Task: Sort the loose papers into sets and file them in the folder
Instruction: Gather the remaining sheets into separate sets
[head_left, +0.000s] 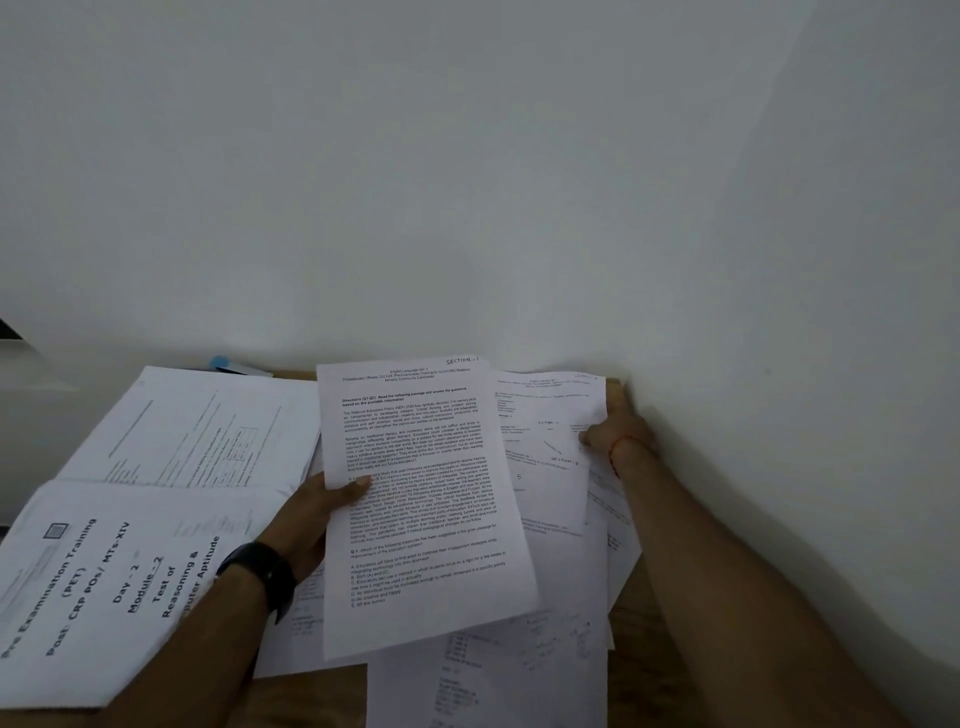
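Over the middle of the wooden counter (636, 654), the left hand (306, 519) is gripping a printed sheet (415, 493) by its left edge, thumb curling over the front, fingers tucked behind. The thin white page, packed with small black type and with "SECTION" handwritten at its top corner, is lifting clear and tilting over the pile. A black watch (267, 574) with a smooth strap is wrapping that wrist. Off to the right, hard against the plain white wall (467, 182), the right hand (613, 428) is pinching the curling right edge of a marked sheet (545, 431), thumb on top, fingers running behind it; a red thread (621, 447) is circling that wrist. Beneath both, loose papers (498, 670) are lying flat, overlapping and fanning unevenly, some bearing faint pencil scribbles. On the left, a cover page (104, 577) in big bold lettering is lying skewed, and behind it a lined sheet (197, 426) with a small table is curving upward. At the back edge a blue-and-white object (231, 365) is peeking out, too hidden to identify.
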